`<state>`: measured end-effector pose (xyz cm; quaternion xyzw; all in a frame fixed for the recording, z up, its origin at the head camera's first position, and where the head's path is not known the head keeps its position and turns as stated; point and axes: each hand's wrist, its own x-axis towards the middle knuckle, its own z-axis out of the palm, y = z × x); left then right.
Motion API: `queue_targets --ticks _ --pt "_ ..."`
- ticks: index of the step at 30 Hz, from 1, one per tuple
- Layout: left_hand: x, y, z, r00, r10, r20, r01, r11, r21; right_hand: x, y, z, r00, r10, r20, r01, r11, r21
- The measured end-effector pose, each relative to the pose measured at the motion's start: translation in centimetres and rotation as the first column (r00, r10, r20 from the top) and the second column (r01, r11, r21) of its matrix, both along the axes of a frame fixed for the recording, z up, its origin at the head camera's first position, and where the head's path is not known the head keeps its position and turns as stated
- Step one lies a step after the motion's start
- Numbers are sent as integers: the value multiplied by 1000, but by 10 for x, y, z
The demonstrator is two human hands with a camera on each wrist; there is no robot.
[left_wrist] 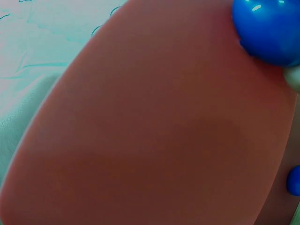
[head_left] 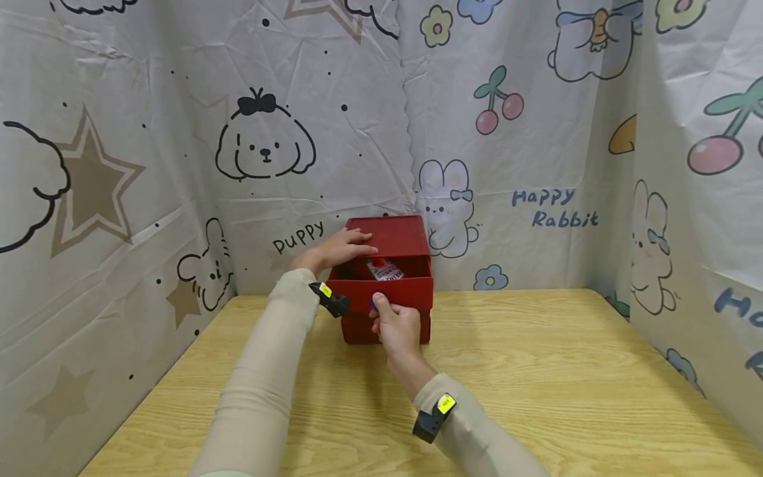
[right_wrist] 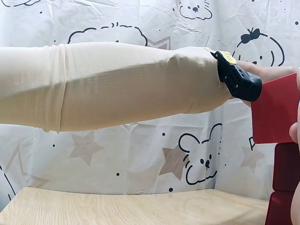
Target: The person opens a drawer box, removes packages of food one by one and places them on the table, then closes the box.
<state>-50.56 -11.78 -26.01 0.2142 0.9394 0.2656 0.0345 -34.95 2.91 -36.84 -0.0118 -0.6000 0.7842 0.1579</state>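
Note:
A small red drawer cabinet [head_left: 396, 235] stands at the back of the table. Its upper drawer [head_left: 411, 293] is pulled out toward me, and a printed red-and-white package [head_left: 387, 270] shows inside, partly hidden. My left hand [head_left: 342, 250] rests on the cabinet's top at the left side, fingers extended. With thumb and fingers my right hand [head_left: 401, 331] pinches the blue knob [left_wrist: 269, 28] on the upper drawer's front. A second blue knob [left_wrist: 294, 180] shows on the lower drawer at the edge of the left wrist view.
The wooden table [head_left: 536, 371] stretches to both sides and in front of the cabinet. A printed cloth [head_left: 357, 132] with cartoon figures hangs close behind it and along both sides. Small black cameras [head_left: 434, 419] are strapped to both wrists.

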Motion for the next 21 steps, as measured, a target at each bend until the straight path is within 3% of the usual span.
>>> queue_targets --ticks 6,21 --pt "-15 -3 -7 1000 -2 -2 2 1000 2 1 1 -1 1000 6 2 -6 1000 6" --pt "-10 -1 -4 1000 8 16 -8 1000 13 7 3 -2 999 38 9 -38 999 10"
